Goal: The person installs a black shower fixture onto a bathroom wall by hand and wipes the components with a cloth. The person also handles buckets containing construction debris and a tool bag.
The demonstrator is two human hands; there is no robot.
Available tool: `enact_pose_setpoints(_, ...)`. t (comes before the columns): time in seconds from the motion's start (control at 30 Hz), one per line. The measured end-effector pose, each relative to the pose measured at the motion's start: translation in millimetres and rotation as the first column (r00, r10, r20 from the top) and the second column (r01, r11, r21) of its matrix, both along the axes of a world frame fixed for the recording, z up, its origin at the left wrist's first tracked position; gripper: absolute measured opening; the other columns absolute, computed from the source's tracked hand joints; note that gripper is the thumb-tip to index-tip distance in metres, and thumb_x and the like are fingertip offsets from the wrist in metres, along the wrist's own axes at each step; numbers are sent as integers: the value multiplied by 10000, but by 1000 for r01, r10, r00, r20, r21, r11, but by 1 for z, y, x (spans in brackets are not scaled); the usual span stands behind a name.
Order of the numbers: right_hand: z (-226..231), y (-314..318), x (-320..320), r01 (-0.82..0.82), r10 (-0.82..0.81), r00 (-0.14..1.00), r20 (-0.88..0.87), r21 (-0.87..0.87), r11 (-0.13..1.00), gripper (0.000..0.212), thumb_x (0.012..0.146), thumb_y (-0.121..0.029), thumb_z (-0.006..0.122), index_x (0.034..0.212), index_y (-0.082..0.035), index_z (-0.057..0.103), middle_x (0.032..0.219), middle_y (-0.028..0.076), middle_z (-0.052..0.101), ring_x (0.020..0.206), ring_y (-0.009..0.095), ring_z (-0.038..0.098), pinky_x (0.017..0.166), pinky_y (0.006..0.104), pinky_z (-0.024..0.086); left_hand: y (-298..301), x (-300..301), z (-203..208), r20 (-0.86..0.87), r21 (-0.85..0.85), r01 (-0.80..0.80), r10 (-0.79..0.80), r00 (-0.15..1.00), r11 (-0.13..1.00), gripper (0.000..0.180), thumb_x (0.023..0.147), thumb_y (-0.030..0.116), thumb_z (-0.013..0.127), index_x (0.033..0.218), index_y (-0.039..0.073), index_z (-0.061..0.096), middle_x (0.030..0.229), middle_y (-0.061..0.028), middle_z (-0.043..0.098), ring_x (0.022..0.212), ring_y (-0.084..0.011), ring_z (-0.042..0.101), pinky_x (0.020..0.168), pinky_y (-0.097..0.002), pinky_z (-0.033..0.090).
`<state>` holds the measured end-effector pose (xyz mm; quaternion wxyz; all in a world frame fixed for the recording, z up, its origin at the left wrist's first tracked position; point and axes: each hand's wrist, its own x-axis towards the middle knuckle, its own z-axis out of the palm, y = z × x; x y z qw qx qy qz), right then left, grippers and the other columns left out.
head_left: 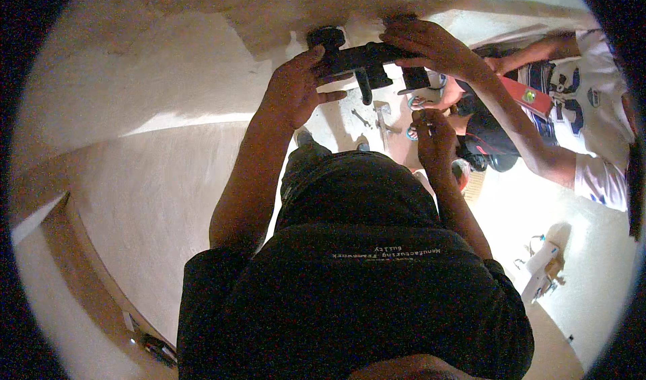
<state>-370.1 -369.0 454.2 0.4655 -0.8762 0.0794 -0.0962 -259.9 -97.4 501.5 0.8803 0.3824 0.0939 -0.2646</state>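
A black wall-mounted mixer tap (360, 58) sits against the wall at the top of the view, with round flanges behind it and a downward lever or spout. My left hand (291, 89) is around its left end, thumb on the upper side and fingers below. Another person's hand (431, 47) reaches in from the right and touches the tap's right end. Lower down, my right hand (436, 138) is closed in front of my body, apart from the tap. Whatever its curled fingers hold is too small or hidden to make out.
The co-worker (592, 104) stands close on the right, holding a red spirit level (528, 96). A wrench (360, 118) lies on the floor near my feet. A reddish bucket (461, 173) is beside my right forearm. Farther right, tools and a white item (542, 269) lie on the bright floor.
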Motion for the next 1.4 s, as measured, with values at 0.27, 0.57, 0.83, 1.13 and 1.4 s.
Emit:
enact_pose_setpoints(0.27,0,-1,13,76,-77,997,-2,183,980,223,961,-215,543,970,-14,642,795,118,666,740,240,668,667,338,528,-16,2,2,-43,-17,-92,91,995,996,335,939,217,593,1203,18,541,1094,-131,614,1073,-303,599,899,-626,486)
enact_pose_setpoints(0.57,9,5,41,44,-83,992,91,368,929,363,972,-231,543,1224,27,583,1041,115,667,936,192,616,835,320,480,-24,2,-1,-41,40,-171,172,984,985,279,926,199,592,1135,16,570,1052,-130,613,1042,-291,606,885,-632,500)
enact_pose_setpoints(0.83,9,3,42,-47,38,998,59,164,985,326,959,-199,602,1222,-8,584,1174,148,639,1040,235,626,887,365,508,-26,6,-5,-4,90,-190,192,981,978,316,903,182,602,1155,-4,565,1065,-130,620,1020,-297,619,861,-653,508)
enact_pose_setpoints(1.13,-6,-9,51,-98,85,988,126,100,990,317,938,-178,626,1204,-9,588,1079,142,675,999,237,640,862,368,508,-30,8,-7,-25,53,-233,235,972,971,267,885,149,612,1113,11,589,1030,-132,635,972,-307,639,822,-634,521)
enact_pose_setpoints(1.4,-9,-21,53,-140,131,986,99,85,987,350,898,-244,688,1171,-35,618,1050,147,672,953,260,631,847,377,495,-39,-1,-12,148,264,-279,247,958,923,314,910,187,598,1135,-29,568,1044,-156,640,973,-305,653,801,-538,598)
